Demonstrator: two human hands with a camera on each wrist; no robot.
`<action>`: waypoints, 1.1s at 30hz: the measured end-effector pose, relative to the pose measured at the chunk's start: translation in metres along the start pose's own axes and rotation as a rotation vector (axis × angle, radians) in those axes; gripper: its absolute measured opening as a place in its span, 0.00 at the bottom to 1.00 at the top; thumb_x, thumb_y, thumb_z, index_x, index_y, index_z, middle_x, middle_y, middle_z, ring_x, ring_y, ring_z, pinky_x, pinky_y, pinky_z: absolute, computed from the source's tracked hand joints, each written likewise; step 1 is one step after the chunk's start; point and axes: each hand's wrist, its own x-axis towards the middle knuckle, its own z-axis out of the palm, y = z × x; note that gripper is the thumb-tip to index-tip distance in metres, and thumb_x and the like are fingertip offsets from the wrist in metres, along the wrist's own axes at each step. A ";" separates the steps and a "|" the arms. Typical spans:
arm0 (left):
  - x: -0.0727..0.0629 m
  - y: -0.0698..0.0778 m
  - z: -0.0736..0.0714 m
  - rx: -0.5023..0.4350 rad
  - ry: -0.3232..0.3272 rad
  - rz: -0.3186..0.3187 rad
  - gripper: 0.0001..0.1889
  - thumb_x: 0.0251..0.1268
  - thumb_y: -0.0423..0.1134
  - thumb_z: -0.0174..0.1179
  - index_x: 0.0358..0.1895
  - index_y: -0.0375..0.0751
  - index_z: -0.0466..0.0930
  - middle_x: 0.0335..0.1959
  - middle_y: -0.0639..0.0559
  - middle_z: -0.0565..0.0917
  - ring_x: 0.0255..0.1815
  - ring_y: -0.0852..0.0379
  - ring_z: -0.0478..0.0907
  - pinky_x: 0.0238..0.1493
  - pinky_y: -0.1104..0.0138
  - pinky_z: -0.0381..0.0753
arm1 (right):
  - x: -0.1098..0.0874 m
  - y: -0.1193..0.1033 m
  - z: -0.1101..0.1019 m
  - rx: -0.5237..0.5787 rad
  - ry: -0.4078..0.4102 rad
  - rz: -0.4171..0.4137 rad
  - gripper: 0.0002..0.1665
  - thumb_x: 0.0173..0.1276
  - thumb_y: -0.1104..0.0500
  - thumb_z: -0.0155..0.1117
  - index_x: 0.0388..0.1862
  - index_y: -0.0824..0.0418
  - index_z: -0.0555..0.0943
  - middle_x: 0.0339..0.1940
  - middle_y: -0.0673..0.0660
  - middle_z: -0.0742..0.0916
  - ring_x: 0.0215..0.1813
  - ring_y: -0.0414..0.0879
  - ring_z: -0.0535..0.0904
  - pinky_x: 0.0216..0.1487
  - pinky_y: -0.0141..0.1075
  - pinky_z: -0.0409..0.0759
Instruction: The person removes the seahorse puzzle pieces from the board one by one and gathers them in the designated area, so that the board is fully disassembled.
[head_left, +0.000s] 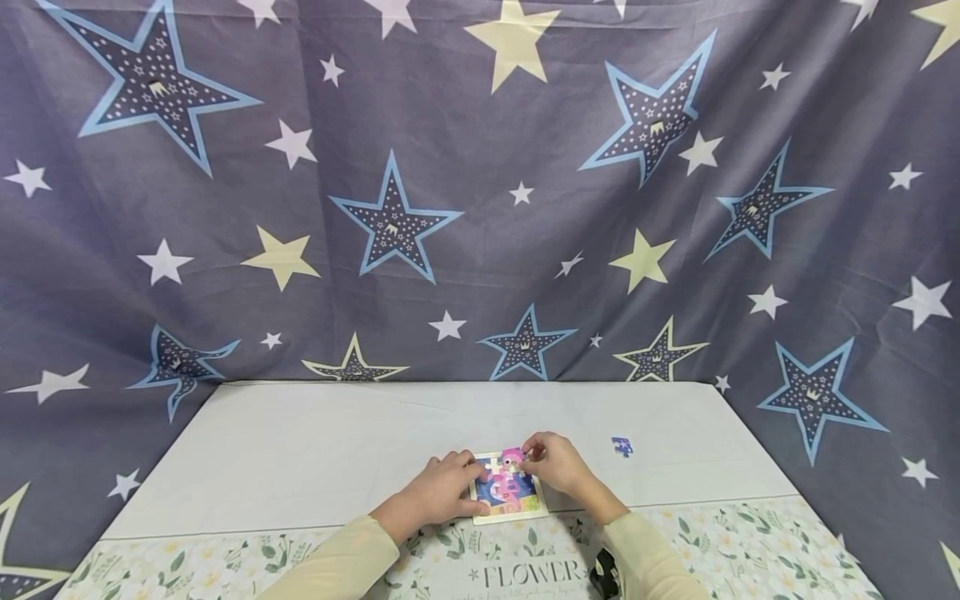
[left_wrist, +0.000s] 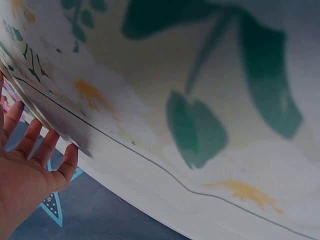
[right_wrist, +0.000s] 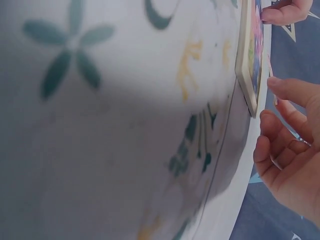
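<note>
A small square jigsaw puzzle with a pale frame [head_left: 512, 518] lies near the front of the white tabletop, showing a pink figure on blue. My left hand [head_left: 442, 490] rests at its left side, index fingertip over the picture and thumb at the lower left edge. In the left wrist view the other fingers [left_wrist: 46, 146] spread along the frame's edge. At the upper right corner, my right hand [head_left: 557, 464] pinches a thin puzzle piece [right_wrist: 270, 65] between thumb and index finger. Most of that piece is hidden by the fingers in the head view.
One loose purple-blue puzzle piece [head_left: 622, 447] lies on the tabletop [head_left: 337, 450] to the right of my right hand. A floral cloth [head_left: 720, 542] with the word FLOWER covers the front strip. A star-patterned curtain [head_left: 465, 275] hangs behind and at both sides.
</note>
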 end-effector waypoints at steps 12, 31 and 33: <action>0.002 0.000 0.002 0.018 0.010 0.000 0.29 0.54 0.67 0.55 0.54 0.55 0.75 0.52 0.54 0.74 0.54 0.55 0.71 0.52 0.53 0.72 | 0.000 0.005 -0.003 -0.001 0.027 0.015 0.09 0.56 0.61 0.70 0.34 0.61 0.80 0.28 0.52 0.79 0.30 0.43 0.72 0.27 0.32 0.72; 0.000 0.000 0.002 0.027 0.026 -0.001 0.29 0.54 0.67 0.56 0.54 0.54 0.75 0.52 0.54 0.74 0.53 0.55 0.71 0.52 0.53 0.72 | -0.006 0.013 -0.008 -0.012 0.061 0.044 0.10 0.56 0.61 0.70 0.35 0.61 0.80 0.27 0.52 0.79 0.28 0.42 0.71 0.24 0.31 0.71; 0.000 0.000 0.002 0.022 0.023 -0.002 0.29 0.54 0.67 0.56 0.54 0.54 0.75 0.52 0.53 0.74 0.53 0.55 0.71 0.52 0.53 0.72 | -0.006 0.015 -0.008 -0.016 0.065 0.044 0.10 0.55 0.61 0.71 0.35 0.61 0.80 0.27 0.52 0.79 0.27 0.42 0.72 0.24 0.31 0.72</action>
